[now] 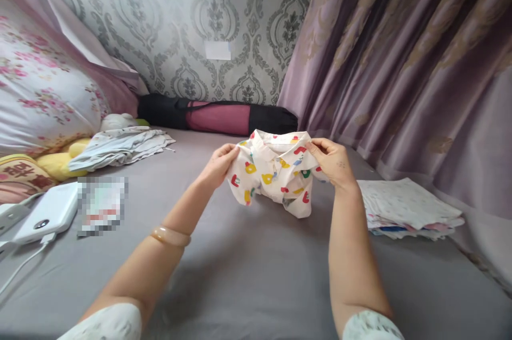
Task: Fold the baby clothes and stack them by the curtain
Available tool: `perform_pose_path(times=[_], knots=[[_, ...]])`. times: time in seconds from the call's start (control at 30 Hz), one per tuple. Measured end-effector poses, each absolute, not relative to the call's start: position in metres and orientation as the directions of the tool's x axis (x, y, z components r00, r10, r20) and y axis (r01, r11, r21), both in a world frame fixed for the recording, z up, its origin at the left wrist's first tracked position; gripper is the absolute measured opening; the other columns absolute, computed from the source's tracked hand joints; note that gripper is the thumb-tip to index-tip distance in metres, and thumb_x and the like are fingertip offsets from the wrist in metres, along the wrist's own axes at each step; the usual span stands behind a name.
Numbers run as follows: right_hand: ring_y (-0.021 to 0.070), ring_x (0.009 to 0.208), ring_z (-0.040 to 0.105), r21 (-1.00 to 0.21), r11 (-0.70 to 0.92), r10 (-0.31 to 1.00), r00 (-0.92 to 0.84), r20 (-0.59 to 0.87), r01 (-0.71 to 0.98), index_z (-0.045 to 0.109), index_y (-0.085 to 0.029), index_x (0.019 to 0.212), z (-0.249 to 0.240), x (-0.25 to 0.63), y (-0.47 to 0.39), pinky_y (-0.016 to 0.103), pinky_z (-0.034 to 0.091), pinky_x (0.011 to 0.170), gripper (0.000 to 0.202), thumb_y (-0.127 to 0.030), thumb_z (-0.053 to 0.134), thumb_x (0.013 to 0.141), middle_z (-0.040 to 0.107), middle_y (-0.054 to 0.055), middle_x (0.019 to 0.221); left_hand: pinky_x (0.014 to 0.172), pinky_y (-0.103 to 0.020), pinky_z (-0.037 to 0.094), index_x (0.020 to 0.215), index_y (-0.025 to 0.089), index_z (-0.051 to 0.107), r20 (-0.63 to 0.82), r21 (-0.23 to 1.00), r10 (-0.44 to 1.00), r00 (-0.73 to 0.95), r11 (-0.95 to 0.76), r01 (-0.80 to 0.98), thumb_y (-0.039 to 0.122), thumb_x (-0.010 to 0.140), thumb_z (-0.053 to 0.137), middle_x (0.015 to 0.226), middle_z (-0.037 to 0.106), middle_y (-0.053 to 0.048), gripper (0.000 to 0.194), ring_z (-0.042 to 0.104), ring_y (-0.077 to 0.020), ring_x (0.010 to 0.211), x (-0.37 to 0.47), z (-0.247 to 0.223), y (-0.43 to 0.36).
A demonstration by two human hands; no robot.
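Observation:
A small white collared shirt (276,169) with a red, yellow, blue and green print hangs between my hands over the grey bed sheet (248,270). My left hand (224,161) pinches its left shoulder, and my right hand (331,161) grips the opposite shoulder. The collar is uppermost and the lower part droops in folds towards the sheet; whether the hem touches it I cannot tell. A bangle circles my left forearm. To the right of my right arm lies a stack of folded clothes (408,204).
At left are a crumpled pale cloth (124,148), a yellow plush toy (62,164), a floral pillow (44,84), a white power bank (50,212) with a cable, and a blurred packet (102,207). A black and pink long bag (218,117) lies by the wall; curtains (400,57) hang right.

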State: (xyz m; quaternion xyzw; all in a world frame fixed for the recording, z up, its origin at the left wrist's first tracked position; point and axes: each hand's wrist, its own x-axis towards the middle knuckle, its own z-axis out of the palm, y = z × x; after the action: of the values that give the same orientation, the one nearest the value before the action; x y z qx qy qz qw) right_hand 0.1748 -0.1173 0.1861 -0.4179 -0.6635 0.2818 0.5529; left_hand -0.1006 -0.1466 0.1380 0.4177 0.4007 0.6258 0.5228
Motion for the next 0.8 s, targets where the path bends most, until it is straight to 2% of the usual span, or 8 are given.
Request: perform_pose_path(times=[0.1,0.27,0.37,0.47,0.53,0.63,0.7,0.8], knots=[[0.0182,0.070,0.064,-0.797,0.545,0.833,-0.063,0.550,0.261,0.073,-0.019,0.089,0.202,0.168,-0.115,0.029,0.051,0.062,0.043,-0.059,0.073,0.071,0.072,0.004,0.081,0.054,-0.022,0.048,0.082,0.019,0.065,0.303,0.934,0.941,-0.149,-0.324,-0.152,0.049,0.066,0.079,0.072,0.067,0.000,0.037,0.060,-0.0121,0.059,-0.124,0.181,-0.150],[0.0173,0.071,0.064,-0.629,0.670,0.727,-0.175,0.664,0.393,0.073,-0.021,0.089,0.242,0.169,-0.107,0.028,0.050,0.063,0.041,-0.061,0.068,0.077,0.071,0.002,0.080,0.051,-0.024,0.047,0.081,0.018,0.071,0.446,0.841,0.893,0.067,-0.443,0.310,0.047,0.070,0.077,0.074,0.070,-0.003,0.031,0.062,-0.0151,0.061,-0.164,0.259,-0.162],[0.0177,0.074,0.064,-0.476,0.725,0.644,-0.247,0.724,0.497,0.072,-0.023,0.090,0.275,0.168,-0.109,0.028,0.049,0.063,0.040,-0.061,0.063,0.082,0.070,0.001,0.078,0.057,-0.026,0.049,0.085,0.018,0.072,0.597,0.652,0.798,0.084,-0.544,0.528,0.046,0.075,0.072,0.076,0.070,-0.002,0.030,0.061,-0.0152,0.067,-0.177,0.298,-0.168],[0.0205,0.088,0.064,-0.246,0.732,0.448,-0.177,0.877,0.635,0.069,-0.025,0.098,0.304,0.161,-0.113,0.031,0.048,0.073,0.037,-0.057,0.054,0.090,0.070,0.002,0.089,0.082,-0.029,0.049,0.095,0.022,0.071,0.832,0.385,0.555,0.023,-0.606,0.696,0.045,0.086,0.062,0.088,0.070,-0.002,0.027,0.061,-0.0184,0.094,-0.181,0.325,-0.170],[0.0227,0.099,0.062,-0.127,0.678,0.334,-0.151,0.930,0.724,0.066,-0.025,0.105,0.316,0.153,-0.112,0.034,0.047,0.079,0.035,-0.052,0.045,0.096,0.069,0.005,0.099,0.094,-0.030,0.044,0.103,0.024,0.069,0.888,0.263,0.459,0.025,-0.553,0.790,0.042,0.090,0.055,0.099,0.070,-0.002,0.026,0.056,-0.0200,0.110,-0.182,0.333,-0.167],[0.0240,0.096,0.063,0.017,0.619,0.433,-0.359,0.827,0.785,0.064,-0.025,0.102,0.323,0.142,-0.105,0.035,0.046,0.076,0.035,-0.050,0.041,0.098,0.069,0.005,0.095,0.090,-0.032,0.044,0.093,0.024,0.071,0.790,0.136,0.593,0.158,-0.419,0.898,0.040,0.088,0.054,0.094,0.070,-0.003,0.024,0.060,-0.0209,0.102,-0.182,0.330,-0.155],[0.0238,0.092,0.063,0.059,0.590,0.490,-0.416,0.766,0.805,0.064,-0.024,0.102,0.324,0.137,-0.101,0.034,0.045,0.073,0.033,-0.049,0.042,0.098,0.069,0.005,0.095,0.086,-0.032,0.044,0.092,0.024,0.070,0.782,0.131,0.607,0.141,-0.381,0.915,0.039,0.089,0.051,0.095,0.070,-0.005,0.025,0.061,-0.0205,0.098,-0.182,0.324,-0.147],[0.0239,0.096,0.063,0.012,0.498,0.463,-0.278,0.842,0.867,0.061,-0.022,0.110,0.326,0.132,-0.099,0.033,0.044,0.074,0.033,-0.042,0.037,0.101,0.068,0.008,0.106,0.086,-0.031,0.042,0.102,0.025,0.068,0.894,0.241,0.448,-0.026,-0.430,0.870,0.038,0.092,0.044,0.106,0.067,-0.006,0.028,0.059,-0.0202,0.104,-0.179,0.317,-0.138]])
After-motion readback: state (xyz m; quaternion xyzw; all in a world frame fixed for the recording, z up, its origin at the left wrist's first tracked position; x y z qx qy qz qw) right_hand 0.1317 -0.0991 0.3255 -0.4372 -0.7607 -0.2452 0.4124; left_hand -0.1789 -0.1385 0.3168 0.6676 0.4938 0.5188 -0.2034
